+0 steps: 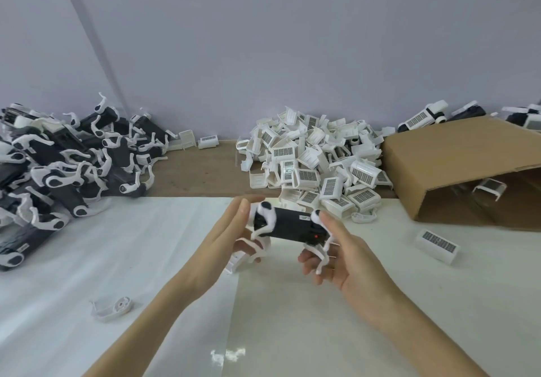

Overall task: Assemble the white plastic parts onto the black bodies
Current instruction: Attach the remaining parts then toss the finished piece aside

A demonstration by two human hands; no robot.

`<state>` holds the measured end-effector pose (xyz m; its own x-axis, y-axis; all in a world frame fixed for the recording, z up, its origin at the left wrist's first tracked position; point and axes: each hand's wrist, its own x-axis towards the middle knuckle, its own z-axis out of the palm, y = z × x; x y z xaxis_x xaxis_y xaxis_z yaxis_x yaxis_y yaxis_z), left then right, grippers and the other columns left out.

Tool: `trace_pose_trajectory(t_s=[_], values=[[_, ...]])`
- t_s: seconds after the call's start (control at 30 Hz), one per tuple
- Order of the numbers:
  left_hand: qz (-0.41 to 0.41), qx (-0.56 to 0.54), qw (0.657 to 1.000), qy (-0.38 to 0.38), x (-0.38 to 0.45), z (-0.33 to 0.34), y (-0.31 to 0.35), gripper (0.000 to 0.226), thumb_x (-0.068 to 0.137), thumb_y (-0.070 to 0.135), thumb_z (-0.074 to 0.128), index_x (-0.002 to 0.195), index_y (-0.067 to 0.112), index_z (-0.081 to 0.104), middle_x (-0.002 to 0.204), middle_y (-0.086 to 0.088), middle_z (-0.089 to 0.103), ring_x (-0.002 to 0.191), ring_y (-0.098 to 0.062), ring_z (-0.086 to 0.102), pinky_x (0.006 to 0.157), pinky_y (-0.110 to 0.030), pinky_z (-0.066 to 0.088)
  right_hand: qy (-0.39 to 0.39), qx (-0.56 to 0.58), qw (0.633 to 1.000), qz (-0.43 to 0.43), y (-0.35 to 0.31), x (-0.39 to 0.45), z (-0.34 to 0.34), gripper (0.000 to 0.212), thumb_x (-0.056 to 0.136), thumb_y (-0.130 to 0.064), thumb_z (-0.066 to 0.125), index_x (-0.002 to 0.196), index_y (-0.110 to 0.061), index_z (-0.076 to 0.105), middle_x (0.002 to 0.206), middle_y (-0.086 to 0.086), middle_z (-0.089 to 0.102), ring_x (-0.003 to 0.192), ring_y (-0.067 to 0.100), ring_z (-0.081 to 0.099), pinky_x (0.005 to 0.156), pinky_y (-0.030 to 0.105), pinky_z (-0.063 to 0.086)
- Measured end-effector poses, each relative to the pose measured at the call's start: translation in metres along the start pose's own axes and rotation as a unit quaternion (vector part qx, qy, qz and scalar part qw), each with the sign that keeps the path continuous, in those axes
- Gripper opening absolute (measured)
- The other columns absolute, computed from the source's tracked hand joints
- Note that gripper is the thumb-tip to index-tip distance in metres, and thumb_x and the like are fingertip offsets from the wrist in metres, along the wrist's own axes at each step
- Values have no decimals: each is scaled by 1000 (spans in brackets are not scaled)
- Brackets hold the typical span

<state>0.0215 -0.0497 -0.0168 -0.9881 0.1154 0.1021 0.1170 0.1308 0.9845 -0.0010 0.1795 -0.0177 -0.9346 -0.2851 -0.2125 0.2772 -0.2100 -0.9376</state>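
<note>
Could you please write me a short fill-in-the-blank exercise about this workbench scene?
1. Both hands hold one black body with ____ legs clipped to it.
2. The pile of white parts lies to the ____ of the cardboard box.
3. The heap of assembled bodies sits at the table's ____ side.
4. The left hand and the right hand grip ____ ends of the body.

Missing words: white; left; left; opposite

Table (292,318) under white sheeting, brown board along the far edge; far left, heap of assembled black bodies (58,166); far centre, pile of white plastic parts (316,160); right, tipped cardboard box (456,172); near left, single white part (112,308)
</note>
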Motion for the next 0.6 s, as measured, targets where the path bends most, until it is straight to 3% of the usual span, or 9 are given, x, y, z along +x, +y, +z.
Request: trace_pose_trajectory(t_s=[0.07, 0.13, 0.27, 0.4, 0.5, 0.6], values=[[47, 41, 997, -35, -1, -2, -2, 55, 100, 59, 58, 152, 47, 44, 136, 7, 64, 110, -33, 72, 97, -42, 60, 0, 15, 996, 85, -6, 0, -5, 78, 83, -62, 65, 114, 9, 71, 76, 23, 66, 55, 26, 61, 46, 28, 48], [88, 92, 991, -45, 1, -1, -3, 71, 92, 44, 81, 153, 49, 45, 142, 12, 58, 107, -30, 72, 94, -39, 60, -21, 15, 989, 142, -9, -1, -13, 86, 90, -66, 57, 117, 15, 69, 71, 17, 64, 50, 20, 56, 41, 24, 44], [121, 88, 989, 14, 4, 5, -4, 63, 84, 25, 89, 140, 39, 65, 120, 17, 64, 82, -20, 69, 87, -34, 59, -88, 0, 982, 169, -14, 0, -28, 90, 87, -77, 45, 91, 7, 78, 66, 19, 59, 37, 16, 45, 28, 20, 31], [108, 56, 992, 16, 3, 3, -3, 61, 83, 20, 90, 138, 34, 68, 113, 10, 65, 84, -22, 71, 88, -32, 59, -107, 14, 982, 158, -12, 0, -29, 70, 72, -72, 55, 76, -7, 83, 88, 24, 68, 47, 20, 54, 31, 21, 34], [105, 70, 992, 3, 4, 2, -3, 69, 82, 19, 92, 141, 40, 64, 125, 13, 65, 89, -24, 71, 90, -26, 57, -99, 18, 984, 144, -11, 3, -29, 68, 79, -65, 61, 90, -1, 83, 96, 26, 69, 61, 26, 63, 43, 25, 44], [82, 26, 993, -78, 5, -4, -5, 87, 93, -2, 74, 159, 43, 40, 151, 1, 54, 119, -35, 67, 108, -44, 55, -101, 29, 991, 84, -12, 5, -30, 61, 90, -50, 66, 123, 1, 72, 107, 29, 71, 88, 34, 72, 64, 32, 59]])
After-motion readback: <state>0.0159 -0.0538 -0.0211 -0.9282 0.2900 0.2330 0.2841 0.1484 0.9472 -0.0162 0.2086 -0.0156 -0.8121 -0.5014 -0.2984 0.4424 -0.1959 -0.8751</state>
